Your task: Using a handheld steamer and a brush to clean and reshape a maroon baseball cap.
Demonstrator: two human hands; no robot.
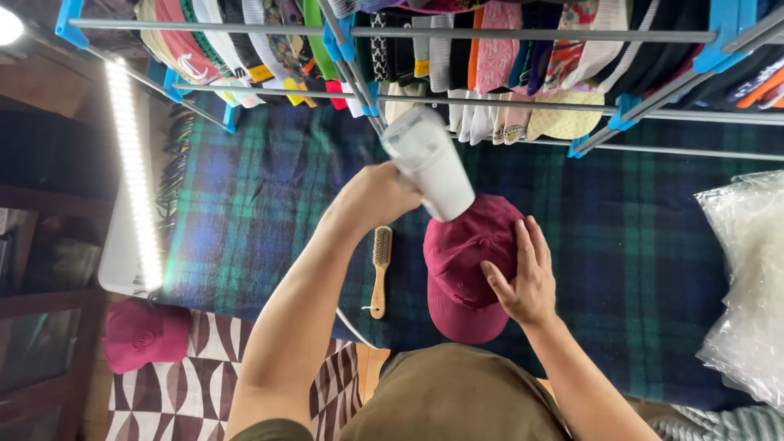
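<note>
A maroon cap point(462, 269) lies on a blue and green plaid blanket point(269, 204) in front of me. My left hand point(377, 196) grips a white handheld steamer point(429, 162) whose lower end touches the cap's crown. My right hand point(523, 276) rests flat on the cap's right side, fingers spread. A wooden brush point(380, 269) lies on the blanket just left of the cap. A white cord point(353, 327) trails down from near the brush.
A metal rack with blue joints point(523, 33) holds several folded caps along the top. A lit strip lamp point(135, 180) runs down the left. Another maroon cap point(145, 333) lies on a patterned surface at lower left. Clear plastic bags point(747, 278) sit at right.
</note>
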